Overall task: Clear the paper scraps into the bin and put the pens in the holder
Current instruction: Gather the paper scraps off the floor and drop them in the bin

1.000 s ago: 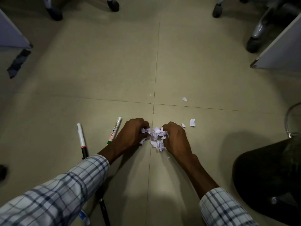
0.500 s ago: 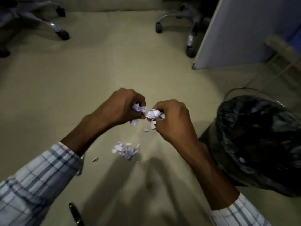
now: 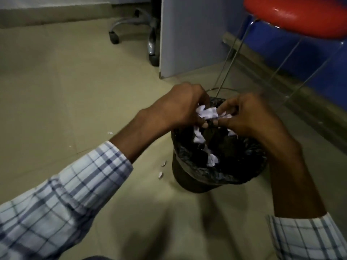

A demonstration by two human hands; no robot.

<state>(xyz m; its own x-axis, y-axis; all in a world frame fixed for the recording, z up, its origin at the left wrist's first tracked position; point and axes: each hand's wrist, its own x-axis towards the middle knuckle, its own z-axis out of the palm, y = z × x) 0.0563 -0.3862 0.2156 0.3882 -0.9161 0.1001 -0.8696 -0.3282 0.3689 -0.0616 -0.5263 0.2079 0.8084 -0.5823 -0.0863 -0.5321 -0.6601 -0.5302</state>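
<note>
Paper scraps (image 3: 207, 113) sit bunched over the bin (image 3: 219, 171), pinched between the left hand (image 3: 180, 106) and right hand (image 3: 249, 117), both grips closed on them. Some tumble in. Stray scraps (image 3: 161, 168) lie left of the bin; those want gathering next.

It looked like an office: a swivel chair's castor base (image 3: 135, 32) stood on the tiled floor (image 3: 56, 81) beside a grey partition panel (image 3: 191, 34), with a red-seated stool (image 3: 298, 15) and lined wastebasket (image 3: 189, 177) nearby.
</note>
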